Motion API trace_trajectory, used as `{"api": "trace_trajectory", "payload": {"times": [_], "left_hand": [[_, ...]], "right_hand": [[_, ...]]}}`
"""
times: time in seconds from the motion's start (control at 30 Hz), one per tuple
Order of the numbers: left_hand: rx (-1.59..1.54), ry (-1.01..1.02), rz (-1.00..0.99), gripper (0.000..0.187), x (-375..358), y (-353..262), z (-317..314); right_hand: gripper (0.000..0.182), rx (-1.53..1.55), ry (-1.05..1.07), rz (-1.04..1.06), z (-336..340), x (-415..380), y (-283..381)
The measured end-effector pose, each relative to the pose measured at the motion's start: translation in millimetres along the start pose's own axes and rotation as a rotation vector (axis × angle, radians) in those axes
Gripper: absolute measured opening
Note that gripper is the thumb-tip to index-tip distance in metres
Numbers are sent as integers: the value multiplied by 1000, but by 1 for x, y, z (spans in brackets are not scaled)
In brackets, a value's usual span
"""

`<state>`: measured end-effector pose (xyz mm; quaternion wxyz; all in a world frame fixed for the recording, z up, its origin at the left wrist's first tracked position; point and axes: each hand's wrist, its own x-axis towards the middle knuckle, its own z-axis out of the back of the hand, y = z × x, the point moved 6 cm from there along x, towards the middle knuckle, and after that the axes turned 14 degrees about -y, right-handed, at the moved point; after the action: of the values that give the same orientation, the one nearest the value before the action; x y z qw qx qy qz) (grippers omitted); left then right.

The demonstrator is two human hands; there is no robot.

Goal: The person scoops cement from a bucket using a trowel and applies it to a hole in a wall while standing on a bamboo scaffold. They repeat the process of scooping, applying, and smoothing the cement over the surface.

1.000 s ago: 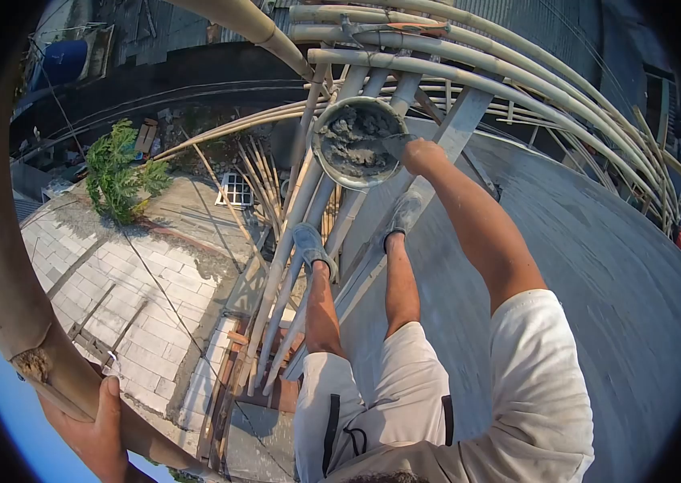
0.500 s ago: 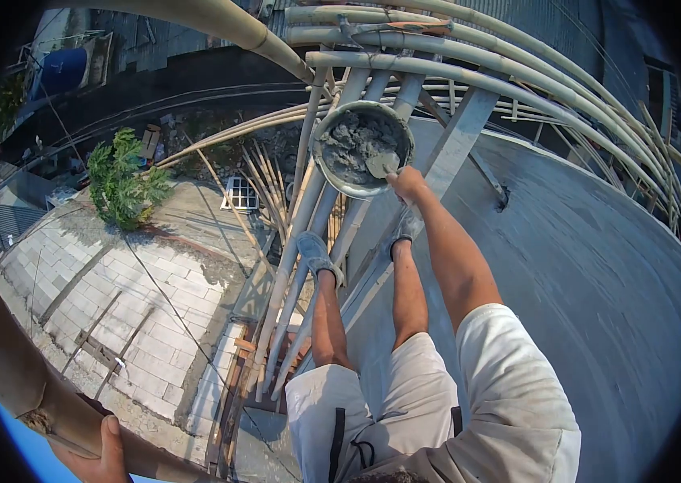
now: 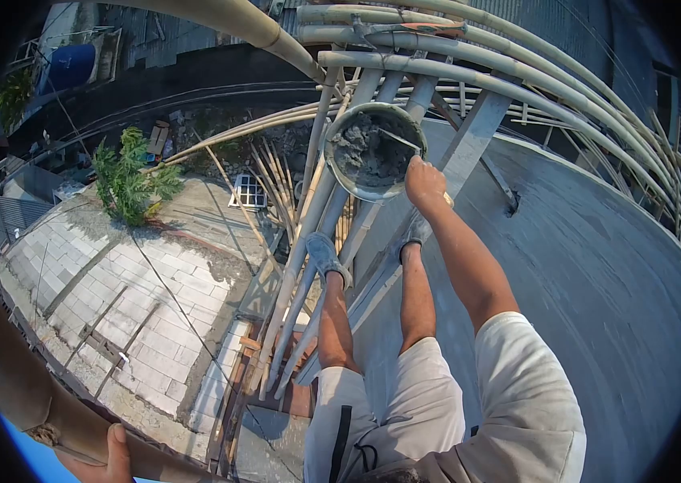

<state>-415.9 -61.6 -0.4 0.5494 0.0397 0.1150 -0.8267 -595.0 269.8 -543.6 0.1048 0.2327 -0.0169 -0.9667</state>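
My right hand (image 3: 427,182) is closed round the handle of a trowel (image 3: 398,140), whose blade is tilted nearly edge-on inside a bucket (image 3: 366,194). Wet grey mortar (image 3: 359,154) partly fills the bucket, heaped on its left side. The bucket rests on bamboo poles ahead of my feet. Down at the lower left, my left hand (image 3: 109,460) grips a thick bamboo pole (image 3: 79,428), the thumb over it and the other fingers mostly hidden.
My shoes (image 3: 326,259) stand high on bamboo scaffolding (image 3: 288,278). A smooth grey plastered wall (image 3: 566,258) drops along the right. Far below at left are a pale block surface (image 3: 155,346) and a leafy tree (image 3: 130,181). A hammer (image 3: 413,29) lies across the upper poles.
The trowel has turned from flat on the mortar to nearly edge-on, toward the bucket's right rim. The view has shifted slightly; my left hand still grips the pole.
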Motion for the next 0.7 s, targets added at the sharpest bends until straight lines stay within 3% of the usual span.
{"api": "trace_trajectory", "payload": {"times": [0.13, 0.27, 0.33, 0.43, 0.57, 0.7], "left_hand": [[-96, -40, 33, 56, -2, 2, 0], [-120, -22, 20, 54, -1, 0, 0], [-101, -26, 36, 54, -2, -2, 0], [-69, -27, 44, 54, -1, 1, 0], [-77, -23, 36, 54, -1, 4, 1], [-164, -96, 54, 52, -5, -1, 1]], "right_hand": [[18, -211, 36, 106, -33, -4, 22], [20, -250, 124, 157, 7, -9, 2], [25, -250, 328, 196, 34, 3, -4], [27, -276, 382, 163, 55, 14, -1], [29, -103, 488, 21, -10, 29, 5], [30, 117, 416, 57, -46, 44, -8]]}}
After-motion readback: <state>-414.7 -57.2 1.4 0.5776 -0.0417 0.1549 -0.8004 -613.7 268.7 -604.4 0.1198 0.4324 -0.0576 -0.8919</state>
